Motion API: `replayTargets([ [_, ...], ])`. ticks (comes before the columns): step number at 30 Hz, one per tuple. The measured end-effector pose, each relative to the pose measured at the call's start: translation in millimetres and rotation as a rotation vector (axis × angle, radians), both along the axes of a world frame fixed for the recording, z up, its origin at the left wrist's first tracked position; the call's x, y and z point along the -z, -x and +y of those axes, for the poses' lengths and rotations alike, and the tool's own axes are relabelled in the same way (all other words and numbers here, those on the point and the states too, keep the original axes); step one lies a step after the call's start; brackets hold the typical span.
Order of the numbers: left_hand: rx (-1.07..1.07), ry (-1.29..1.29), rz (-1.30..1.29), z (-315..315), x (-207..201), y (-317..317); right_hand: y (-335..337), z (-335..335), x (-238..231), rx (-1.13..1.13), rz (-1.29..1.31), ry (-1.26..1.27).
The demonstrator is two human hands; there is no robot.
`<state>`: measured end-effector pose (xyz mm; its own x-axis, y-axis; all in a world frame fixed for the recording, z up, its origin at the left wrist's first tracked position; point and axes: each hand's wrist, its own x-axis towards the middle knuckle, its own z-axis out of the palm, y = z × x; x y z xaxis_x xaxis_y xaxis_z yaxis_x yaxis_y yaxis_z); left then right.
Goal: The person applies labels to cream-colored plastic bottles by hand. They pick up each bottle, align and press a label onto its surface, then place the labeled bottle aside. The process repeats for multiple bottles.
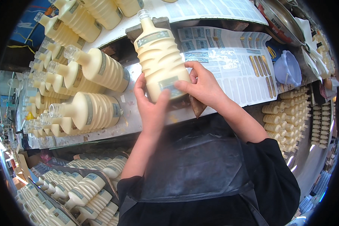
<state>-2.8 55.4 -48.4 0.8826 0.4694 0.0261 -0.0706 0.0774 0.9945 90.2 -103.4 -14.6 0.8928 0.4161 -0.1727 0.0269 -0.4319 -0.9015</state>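
A cream-coloured bottle (158, 62) with wavy ridges and a clear glass neck lies tilted on a wooden rest (162, 22), neck pointing away from me. One grey-green label (150, 38) crosses its shoulder, and another label (167, 83) sits near its base. My left hand (150, 107) grips the base from the left, its thumb blurred near the lower label. From the right, my right hand (203, 84) holds the same end, fingers along the side and thumb pressed on the lower label's edge.
Several similar bottles (105, 69) crowd the table's left. Label sheets (237, 81), partly peeled, lie right of the bottle, near a lilac bucket (287, 69) and a metal basin (286, 19). More bottles (88, 188) fill a crate at lower left; rows of bottles (286, 116) stand at right.
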Motion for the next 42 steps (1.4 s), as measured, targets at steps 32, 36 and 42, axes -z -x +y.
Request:
replayTargets([
  [32,-0.179,-0.644,0.058,4,21,-12,35,4,-8,-0.018,-0.644,-0.131],
  [36,-0.163,-0.577,0.01,5,21,-12,5,1,5,0.131,-0.766,-0.122],
  [42,-0.082,-0.158,0.017,8,15,-14,23,-15,9,-0.267,-1.116,-0.228],
])
